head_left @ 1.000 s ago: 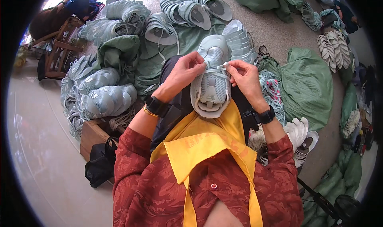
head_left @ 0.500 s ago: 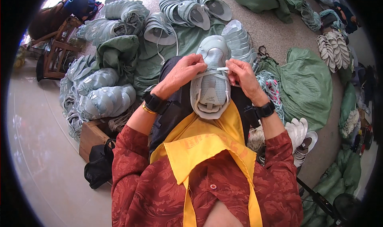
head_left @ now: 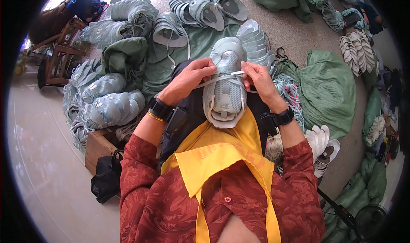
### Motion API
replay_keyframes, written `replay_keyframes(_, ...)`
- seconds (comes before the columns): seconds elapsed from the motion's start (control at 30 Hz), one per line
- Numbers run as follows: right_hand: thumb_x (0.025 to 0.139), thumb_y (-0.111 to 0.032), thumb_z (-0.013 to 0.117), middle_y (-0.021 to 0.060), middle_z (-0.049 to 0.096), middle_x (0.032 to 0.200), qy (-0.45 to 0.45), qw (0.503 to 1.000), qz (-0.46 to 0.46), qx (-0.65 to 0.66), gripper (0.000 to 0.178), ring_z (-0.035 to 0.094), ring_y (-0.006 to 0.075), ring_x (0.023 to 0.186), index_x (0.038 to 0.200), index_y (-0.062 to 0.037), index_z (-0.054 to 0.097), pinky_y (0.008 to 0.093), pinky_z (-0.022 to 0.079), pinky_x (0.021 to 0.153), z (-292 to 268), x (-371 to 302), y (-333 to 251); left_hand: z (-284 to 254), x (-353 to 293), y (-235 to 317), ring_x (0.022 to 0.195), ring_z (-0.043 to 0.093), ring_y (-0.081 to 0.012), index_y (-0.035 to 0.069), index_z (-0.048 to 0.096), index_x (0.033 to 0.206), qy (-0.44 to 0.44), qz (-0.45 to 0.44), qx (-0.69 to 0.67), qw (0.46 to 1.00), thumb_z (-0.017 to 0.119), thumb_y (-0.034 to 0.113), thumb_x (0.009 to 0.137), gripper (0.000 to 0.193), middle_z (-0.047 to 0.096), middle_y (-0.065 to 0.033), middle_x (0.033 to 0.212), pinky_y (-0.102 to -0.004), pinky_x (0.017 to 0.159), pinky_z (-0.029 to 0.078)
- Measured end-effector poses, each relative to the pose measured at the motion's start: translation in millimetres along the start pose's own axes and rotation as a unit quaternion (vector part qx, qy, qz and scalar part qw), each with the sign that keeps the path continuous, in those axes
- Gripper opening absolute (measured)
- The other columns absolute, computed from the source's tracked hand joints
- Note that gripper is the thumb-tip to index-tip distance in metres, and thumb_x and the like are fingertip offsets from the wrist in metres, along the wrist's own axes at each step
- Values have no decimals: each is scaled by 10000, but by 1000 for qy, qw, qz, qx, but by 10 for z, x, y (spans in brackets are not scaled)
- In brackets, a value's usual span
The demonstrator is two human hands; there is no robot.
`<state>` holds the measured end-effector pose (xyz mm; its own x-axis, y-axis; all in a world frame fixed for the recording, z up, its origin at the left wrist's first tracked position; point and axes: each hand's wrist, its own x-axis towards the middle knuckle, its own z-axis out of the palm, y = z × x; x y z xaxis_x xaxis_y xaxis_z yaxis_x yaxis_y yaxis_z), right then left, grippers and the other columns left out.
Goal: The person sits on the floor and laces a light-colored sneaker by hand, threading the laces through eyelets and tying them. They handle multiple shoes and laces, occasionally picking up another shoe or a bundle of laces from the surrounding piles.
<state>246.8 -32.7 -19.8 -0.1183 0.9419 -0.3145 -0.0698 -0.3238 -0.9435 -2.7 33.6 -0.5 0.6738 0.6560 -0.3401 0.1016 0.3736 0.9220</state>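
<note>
The pale green shoe upper [head_left: 225, 87] rests on the lap, toe pointing away. The left hand [head_left: 190, 78] and right hand [head_left: 258, 78] each pinch one end of a flat lace [head_left: 222, 78] stretched across it. The upper appears light, soft and flexible; grip the lace near the eyelets. Similar uppers [head_left: 111, 108] lie stacked at left.

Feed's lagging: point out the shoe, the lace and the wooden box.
shoe [head_left: 225, 98], head view, mesh tongue area.
lace [head_left: 222, 78], head view, taut stretch between both hands.
wooden box [head_left: 97, 148], head view, its side wall.
</note>
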Motion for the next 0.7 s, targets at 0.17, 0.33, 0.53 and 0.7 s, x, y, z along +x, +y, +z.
replay_keyframes(0.17,1068,-420,561,-48,540,690,-6,1000,-8,8,408,510,43,575,834,-88,600,211,423,529,-15,-6,28,-30,-2,-21,821,434,-34,120,561,894,-11,14,3,1000,595,245,1041,195,467,92,863,-210,741,359)
replay_keyframes(0.33,1073,-359,572,-38,586,739,14,998,-21,58,327,519,36,584,931,-69,625,196,411,523,-2,-96,8,31,-54,-14,802,437,-23,105,561,941,-2,43,39,998,648,151,996,112,485,84,870,-193,711,365)
replay_keyframes(0.53,1000,-215,690,-16,657,797,55,981,2,-184,198,541,12,616,924,-33,671,191,434,553,-2,-390,-133,65,-24,-99,808,454,-14,83,568,984,55,54,42,996,641,128,998,87,522,76,886,-188,717,389)
replay_keyframes(0.7,964,-160,731,-50,642,799,12,989,-8,-148,158,553,-6,681,932,-14,680,179,445,601,12,-477,-166,97,-14,-153,808,469,-16,66,571,999,85,88,61,991,620,113,1011,70,534,66,888,-191,713,401)
